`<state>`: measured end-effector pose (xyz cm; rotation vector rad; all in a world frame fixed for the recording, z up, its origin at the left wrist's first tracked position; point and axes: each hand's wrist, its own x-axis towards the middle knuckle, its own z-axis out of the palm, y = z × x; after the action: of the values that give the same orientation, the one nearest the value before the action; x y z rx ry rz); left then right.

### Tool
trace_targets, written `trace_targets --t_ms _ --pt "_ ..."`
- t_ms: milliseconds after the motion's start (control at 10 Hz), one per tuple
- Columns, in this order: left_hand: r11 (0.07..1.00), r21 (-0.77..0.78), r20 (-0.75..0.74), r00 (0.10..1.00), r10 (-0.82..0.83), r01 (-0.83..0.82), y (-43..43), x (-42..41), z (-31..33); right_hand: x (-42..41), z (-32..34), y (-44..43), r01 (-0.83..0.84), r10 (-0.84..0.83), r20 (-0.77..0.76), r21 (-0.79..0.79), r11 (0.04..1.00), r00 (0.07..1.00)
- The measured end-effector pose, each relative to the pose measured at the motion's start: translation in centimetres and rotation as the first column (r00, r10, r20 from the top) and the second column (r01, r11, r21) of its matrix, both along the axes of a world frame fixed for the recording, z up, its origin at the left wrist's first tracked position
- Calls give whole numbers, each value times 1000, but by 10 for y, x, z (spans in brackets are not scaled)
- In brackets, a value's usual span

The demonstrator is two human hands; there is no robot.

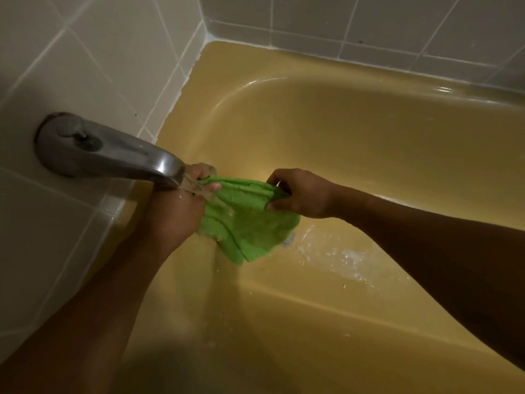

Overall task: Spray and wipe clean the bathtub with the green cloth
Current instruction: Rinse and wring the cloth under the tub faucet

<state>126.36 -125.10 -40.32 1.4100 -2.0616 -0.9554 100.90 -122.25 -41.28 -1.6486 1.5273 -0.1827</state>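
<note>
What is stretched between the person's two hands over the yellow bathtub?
The head view shows the bright green cloth, gripped by left hand and right hand.

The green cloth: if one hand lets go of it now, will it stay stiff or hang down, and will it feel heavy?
Probably floppy: the green cloth sags in folds between the left hand and the right hand. Likely heavy for its size and dripping, since water from the tap runs over it. Being soft fabric, it is unlikely to roll or break.
</note>
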Motion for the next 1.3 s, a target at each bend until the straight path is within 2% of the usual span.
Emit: trace_targets --t_ms 100,200,300,400,500,600,700,800,900,1000,1100,1300 --pt "963 -237 266 962 -64 130 1 -1 -7 -10 1 -2 -83 74 -172 -43 996 982" --pt "966 -207 306 948 -89 158 6 -10 -7 -22 1 -4 -13 -8 -237 -87 996 972" --pt "966 -188 283 952 -118 176 4 -19 -7 -27 -1 -1 95 -115 -192 -110 989 975" --pt "992 -115 144 988 64 -48 -2 -28 -5 -24 -1 4 319 -319 57 4 948 946" --pt "953 223 -52 974 222 -206 -2 -40 4 -7 5 8 423 -489 366 250 871 792" --pt "927 333 -123 967 224 -172 3 -46 8 21 15 2 409 -598 504 441 799 623" --pt "940 309 -110 976 188 -146 4 -42 10 40 21 -7 375 -652 555 538 755 516" --pt "886 462 -267 947 181 -39 10 -33 19 51 20 -13 421 -626 553 464 779 550" --pt "854 518 -348 924 160 48 17 -18 26 56 21 -15 424 -578 530 393 816 620" --pt "850 522 -196 961 197 -68 16 5 25 62 22 -14 368 -492 495 332 869 716" --pt "894 444 -219 960 174 -61 15 12 18 72 24 -11 349 -468 507 316 882 724" --pt "921 388 -233 966 108 -10 23 -14 15 72 36 -6 364 -564 584 432 825 584"
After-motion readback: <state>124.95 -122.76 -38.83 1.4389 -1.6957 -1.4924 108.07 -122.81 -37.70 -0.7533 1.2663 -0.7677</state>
